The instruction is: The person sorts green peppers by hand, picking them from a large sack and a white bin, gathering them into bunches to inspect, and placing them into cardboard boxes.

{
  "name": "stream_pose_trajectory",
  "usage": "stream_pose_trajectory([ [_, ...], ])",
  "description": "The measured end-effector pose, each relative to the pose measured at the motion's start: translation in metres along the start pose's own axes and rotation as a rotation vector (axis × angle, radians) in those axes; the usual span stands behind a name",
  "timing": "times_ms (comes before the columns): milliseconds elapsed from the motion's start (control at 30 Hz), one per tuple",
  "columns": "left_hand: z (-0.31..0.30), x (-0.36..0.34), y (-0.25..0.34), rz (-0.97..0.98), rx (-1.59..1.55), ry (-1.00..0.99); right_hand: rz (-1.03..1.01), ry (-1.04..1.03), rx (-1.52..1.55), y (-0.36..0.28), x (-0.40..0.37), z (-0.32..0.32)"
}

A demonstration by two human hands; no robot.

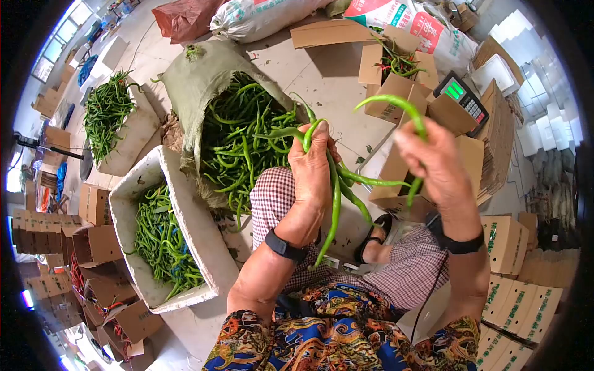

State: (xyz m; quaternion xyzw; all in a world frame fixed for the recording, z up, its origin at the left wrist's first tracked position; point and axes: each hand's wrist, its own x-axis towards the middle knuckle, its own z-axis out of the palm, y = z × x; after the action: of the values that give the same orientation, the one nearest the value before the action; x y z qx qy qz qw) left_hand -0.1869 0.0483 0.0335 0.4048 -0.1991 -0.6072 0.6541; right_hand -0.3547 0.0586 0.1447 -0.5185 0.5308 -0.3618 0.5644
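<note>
Several long green chili peppers (336,204) are gripped in my left hand (311,164), their ends hanging down and out to the right. My right hand (431,151), slightly blurred, is closed round a curved green chili pepper (396,101) whose ends stick out above and below the fist. It is held apart from my left hand, over an open cardboard box (394,173). Behind my left hand, a green woven sack (207,68) lies with its mouth toward me, full of green chili peppers (244,139).
A white foam box (210,247) of peppers stands at my left, with another foam box (133,133) beyond it. A digital scale (461,102) sits at the right by a carton of peppers (399,62). Stacked cartons (516,309) and full sacks (266,15) surround me.
</note>
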Motion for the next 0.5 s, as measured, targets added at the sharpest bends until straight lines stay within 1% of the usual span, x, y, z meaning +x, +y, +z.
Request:
stream_pose_trajectory([
  [33, -0.002, 0.002, -0.002, 0.0, 0.003, 0.008, -0.054, 0.091, 0.001, -0.003, -0.002, -0.006],
  [67, -0.003, 0.004, -0.006, 0.037, 0.02, 0.011, -0.076, 0.058, -0.134, -0.003, -0.003, -0.011],
  [100, -0.002, 0.005, -0.011, 0.074, 0.036, 0.009, -0.073, 0.061, -0.133, 0.002, -0.003, -0.007],
  [133, 0.003, 0.004, -0.015, 0.08, -0.011, 0.05, -0.078, 0.019, -0.297, 0.011, -0.004, 0.001],
  [167, 0.007, 0.003, -0.017, 0.071, -0.013, 0.043, -0.08, -0.021, -0.463, 0.021, -0.005, 0.01],
  [233, 0.014, 0.0, -0.018, 0.054, 0.013, 0.089, 0.02, -0.031, -0.733, 0.049, -0.001, 0.029],
  [267, 0.01, 0.002, -0.02, 0.027, 0.044, 0.08, 0.032, -0.006, -0.584, 0.061, 0.0, 0.034],
  [300, 0.009, 0.002, -0.023, 0.023, 0.043, 0.08, 0.037, -0.005, -0.585, 0.066, 0.002, 0.035],
  [367, 0.004, 0.001, -0.027, -0.024, -0.123, 0.075, 0.085, -0.016, -0.555, 0.072, 0.006, 0.036],
  [400, 0.001, 0.002, -0.031, -0.033, -0.142, 0.059, 0.09, -0.018, -0.55, 0.074, 0.007, 0.036],
  [433, -0.005, 0.004, -0.034, -0.037, -0.138, 0.06, 0.093, -0.074, -0.568, 0.074, 0.007, 0.035],
  [467, -0.01, 0.007, -0.036, -0.081, -0.193, 0.073, 0.096, -0.129, -0.586, 0.073, 0.007, 0.032],
  [500, -0.016, 0.009, -0.036, -0.126, -0.247, 0.085, 0.083, -0.097, -0.465, 0.059, -0.001, 0.025],
])
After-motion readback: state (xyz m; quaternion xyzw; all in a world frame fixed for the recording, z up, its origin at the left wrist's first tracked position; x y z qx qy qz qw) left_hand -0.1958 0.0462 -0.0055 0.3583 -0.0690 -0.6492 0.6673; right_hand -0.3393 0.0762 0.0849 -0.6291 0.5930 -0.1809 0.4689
